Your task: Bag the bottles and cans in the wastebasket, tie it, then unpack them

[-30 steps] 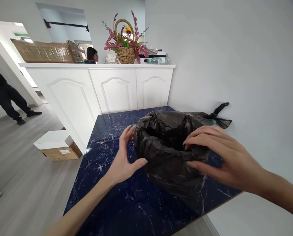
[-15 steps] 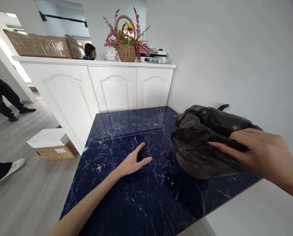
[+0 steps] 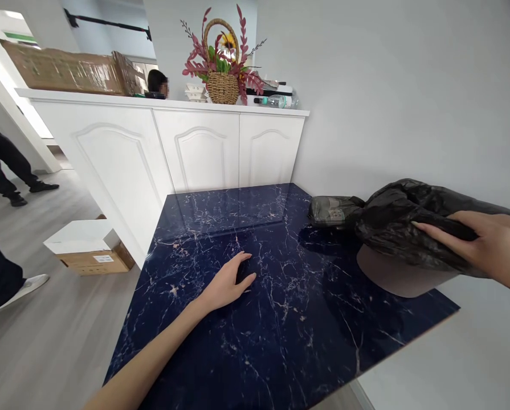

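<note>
Round tan bin lined with a crumpled black plastic bag [image 3: 402,228]: tilted and lifted off the dark blue marble-patterned tabletop [image 3: 255,341], at its far right edge by the wall; half a second ago it sat nearer the middle. Right hand [image 3: 485,242]: fingers clamped over the bag's rim, carrying the bin. Left hand [image 3: 227,282]: palm flat on the tabletop, grasping nothing, place unchanged. Tied dark bag bundle [image 3: 334,209]: on the tabletop just behind the bin, newly uncovered. White cabinet [image 3: 173,148] beyond, bearing a wicker flower basket [image 3: 223,85].
</note>
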`<state>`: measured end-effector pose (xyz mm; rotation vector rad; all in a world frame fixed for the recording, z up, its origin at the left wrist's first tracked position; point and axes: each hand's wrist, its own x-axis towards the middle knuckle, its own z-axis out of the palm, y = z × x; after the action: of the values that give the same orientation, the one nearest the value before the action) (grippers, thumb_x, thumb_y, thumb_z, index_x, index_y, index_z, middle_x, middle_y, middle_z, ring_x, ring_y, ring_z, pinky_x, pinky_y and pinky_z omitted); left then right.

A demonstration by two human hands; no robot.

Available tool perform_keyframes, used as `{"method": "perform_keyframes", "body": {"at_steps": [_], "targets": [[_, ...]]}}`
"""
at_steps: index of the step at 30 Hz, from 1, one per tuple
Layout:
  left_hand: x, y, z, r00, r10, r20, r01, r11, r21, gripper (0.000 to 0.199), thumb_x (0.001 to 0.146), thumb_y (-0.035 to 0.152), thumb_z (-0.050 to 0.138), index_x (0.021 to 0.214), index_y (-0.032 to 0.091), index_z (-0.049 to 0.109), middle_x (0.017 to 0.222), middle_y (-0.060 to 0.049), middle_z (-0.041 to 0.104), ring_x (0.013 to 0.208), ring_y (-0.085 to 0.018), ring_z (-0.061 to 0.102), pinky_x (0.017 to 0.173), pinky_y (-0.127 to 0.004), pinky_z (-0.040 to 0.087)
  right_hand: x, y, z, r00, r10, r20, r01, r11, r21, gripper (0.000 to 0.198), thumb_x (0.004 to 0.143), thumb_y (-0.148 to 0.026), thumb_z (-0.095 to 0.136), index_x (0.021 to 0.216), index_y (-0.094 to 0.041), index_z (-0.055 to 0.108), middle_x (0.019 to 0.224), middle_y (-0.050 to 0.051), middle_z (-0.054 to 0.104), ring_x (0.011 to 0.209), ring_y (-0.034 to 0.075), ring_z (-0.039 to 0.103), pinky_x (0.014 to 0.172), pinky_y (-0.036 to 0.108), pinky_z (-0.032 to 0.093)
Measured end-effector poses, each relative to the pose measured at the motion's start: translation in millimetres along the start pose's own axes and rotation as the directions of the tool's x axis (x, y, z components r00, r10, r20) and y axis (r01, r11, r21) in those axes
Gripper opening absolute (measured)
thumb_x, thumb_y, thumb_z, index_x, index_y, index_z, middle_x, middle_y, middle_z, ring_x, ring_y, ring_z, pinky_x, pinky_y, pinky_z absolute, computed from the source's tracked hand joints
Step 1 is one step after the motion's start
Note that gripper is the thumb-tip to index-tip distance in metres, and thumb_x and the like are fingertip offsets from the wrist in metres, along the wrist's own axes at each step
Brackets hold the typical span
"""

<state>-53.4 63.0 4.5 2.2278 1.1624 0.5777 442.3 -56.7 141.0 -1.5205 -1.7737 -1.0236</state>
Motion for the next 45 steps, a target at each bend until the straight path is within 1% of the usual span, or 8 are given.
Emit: {"method": "perform_keyframes", "body": {"at_steps": [2, 4, 9, 12, 15, 21, 24, 45], "targets": [[-1, 0, 1, 1.000, -0.006, -0.004, 0.006, 1.000, 0.012, 0.065, 0.105, 0.060, 0.054, 0.160, 0.026, 0.047, 0.171, -0.012, 0.045, 0.160, -0.034, 0.041, 0.129, -0.054, 0.042, 1, -12, 3, 0.999, 0.041, 0.034, -0.037, 0.992, -0.122, 0.043, 0.103, -0.067, 0.054, 0.118, -0.029, 0.071, 0.095, 0.015, 0.070, 0.100, 0.046, 0.069, 0.081, 0.054, 0.050], [-2, 1, 2, 1.000, -0.007, -0.006, 0.007, 1.000, 0.025, 0.064, 0.105, 0.058, 0.054, 0.160, 0.026, 0.047, 0.172, -0.013, 0.044, 0.159, -0.035, 0.042, 0.128, -0.055, 0.043, 4, -32, 7, 0.999, 0.027, 0.021, -0.025, 0.995, -0.095, 0.048, 0.102, -0.062, 0.058, 0.134, -0.028, 0.066, 0.122, 0.019, 0.072, 0.117, 0.049, 0.067, 0.092, 0.062, 0.053], [-3, 6, 4, 0.999, 0.041, -0.007, -0.040, 0.996, 0.075, 0.062, 0.106, 0.055, 0.053, 0.162, 0.028, 0.045, 0.171, -0.012, 0.045, 0.160, -0.035, 0.040, 0.128, -0.057, 0.041, 4, -100, 45, 0.982, -0.189, 0.023, 0.177, 0.951, 0.254, 0.032, 0.097, -0.031, 0.069, 0.128, -0.023, 0.069, 0.130, 0.015, 0.072, 0.121, 0.036, 0.069, 0.105, 0.055, 0.056], [-4, 8, 5, 0.996, 0.088, 0.011, -0.089, 0.987, 0.134, 0.062, 0.108, 0.056, 0.050, 0.163, 0.028, 0.042, 0.171, -0.011, 0.047, 0.162, -0.033, 0.037, 0.131, -0.057, 0.039, -5, -140, 99, 0.957, -0.194, 0.218, 0.087, 0.903, 0.421, 0.032, 0.105, -0.032, 0.056, 0.133, -0.021, 0.067, 0.145, 0.015, 0.066, 0.139, 0.033, 0.060, 0.120, 0.055, 0.047], [-4, 3, 0, 0.991, 0.122, 0.059, -0.130, 0.976, 0.173, 0.062, 0.109, 0.057, 0.047, 0.163, 0.028, 0.042, 0.173, -0.008, 0.043, 0.164, -0.030, 0.034, 0.133, -0.054, 0.036, -12, -176, 165, 0.858, -0.073, 0.509, -0.185, 0.880, 0.438, 0.048, 0.108, -0.043, 0.047, 0.146, -0.017, 0.062, 0.170, 0.016, 0.044, 0.162, 0.031, 0.034, 0.131, 0.048, 0.034], [2, -26, -18, 0.999, 0.050, -0.017, -0.042, 0.952, 0.302, 0.062, 0.111, 0.059, 0.042, 0.162, 0.025, 0.045, 0.176, -0.009, 0.038, 0.166, -0.032, 0.028, 0.136, -0.056, 0.026, -18, -222, 252, 0.749, 0.021, 0.662, -0.335, 0.874, 0.351, 0.072, 0.112, -0.057, 0.028, 0.163, -0.011, 0.048, 0.174, 0.020, 0.038, 0.165, 0.035, 0.029, 0.133, 0.055, 0.028], [4, -36, -20, 0.998, -0.008, -0.059, 0.028, 0.940, 0.340, 0.063, 0.111, 0.058, 0.039, 0.163, 0.022, 0.043, 0.178, -0.011, 0.033, 0.167, -0.033, 0.025, 0.137, -0.056, 0.024, -22, -223, 262, 0.723, 0.017, 0.691, -0.340, 0.879, 0.334, 0.072, 0.112, -0.059, 0.025, 0.165, -0.014, 0.047, 0.174, 0.016, 0.039, 0.165, 0.032, 0.029, 0.134, 0.053, 0.024], [2, -43, -14, 0.996, 0.085, -0.029, -0.064, 0.904, 0.424, 0.060, 0.114, 0.052, 0.036, 0.167, 0.026, 0.044, 0.177, -0.006, 0.032, 0.167, -0.031, 0.022, 0.138, -0.056, 0.022, -24, -216, 259, 0.712, -0.012, 0.702, -0.315, 0.888, 0.334, 0.068, 0.111, -0.051, 0.028, 0.165, -0.014, 0.048, 0.175, 0.014, 0.038, 0.165, 0.031, 0.030, 0.136, 0.051, 0.022]]}}
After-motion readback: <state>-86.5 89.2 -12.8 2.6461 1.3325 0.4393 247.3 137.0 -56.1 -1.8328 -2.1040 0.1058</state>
